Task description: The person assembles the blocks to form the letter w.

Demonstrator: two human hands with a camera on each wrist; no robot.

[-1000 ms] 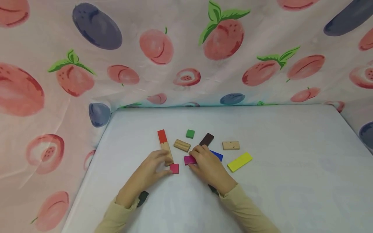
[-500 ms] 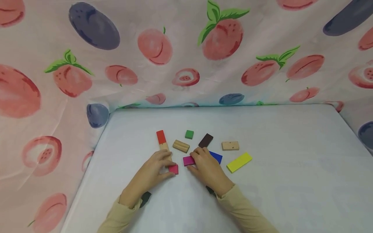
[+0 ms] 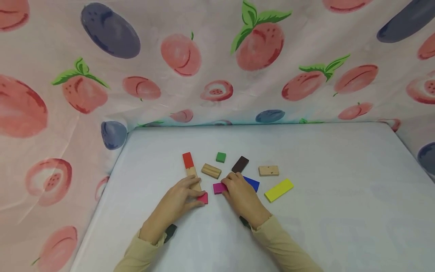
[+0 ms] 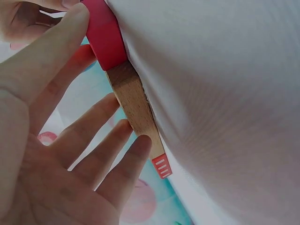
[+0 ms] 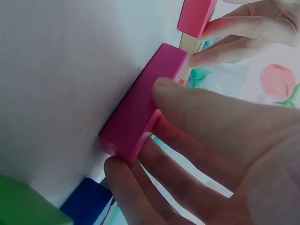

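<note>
My left hand [image 3: 175,198] pinches a small pink wooden block [image 3: 204,198] between thumb and index finger. The other left fingers lie along a long plain wooden block [image 4: 136,103], which stands in line with the pink one. At its far end sits a red block [image 3: 187,160], making one row of three. With thumb and fingers my right hand [image 3: 242,194] grips a magenta block [image 5: 140,103] on the table, a short gap to the right of the pink block. Right beside this hand lies a blue block [image 3: 252,183], partly hidden by it.
Behind the hands lie a grooved wooden block [image 3: 211,170], a green cube [image 3: 221,157] and a dark brown block [image 3: 240,164]. To the right are a plain wooden block [image 3: 268,170] and a yellow block [image 3: 279,190]. A fruit-print cloth [image 3: 217,56] rises behind the white table [image 3: 340,170].
My left index finger has come down from the plain wooden block onto the pink block. My right thumb has drawn in slightly against the magenta block, which stays in place.
</note>
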